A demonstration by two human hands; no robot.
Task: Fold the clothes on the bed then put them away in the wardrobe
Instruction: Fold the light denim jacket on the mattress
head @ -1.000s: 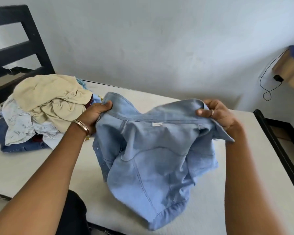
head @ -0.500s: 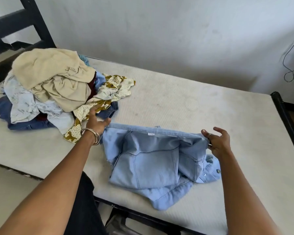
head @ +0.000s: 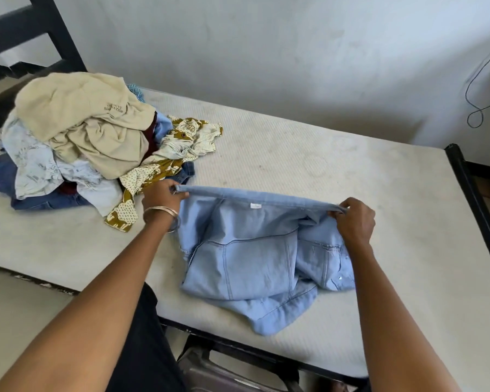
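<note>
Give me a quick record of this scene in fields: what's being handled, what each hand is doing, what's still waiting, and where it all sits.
item in hand: light blue denim jacket, partly spread on the mattress
left hand: left hand pinches one end of the jacket's upper edge
right hand: right hand pinches the other end, edge stretched between them
waiting: unfolded heap of mixed clothes, beige top uppermost, to the left of the jacket
surface: off-white mattress on a black bed frame
wardrobe: not in view
</note>
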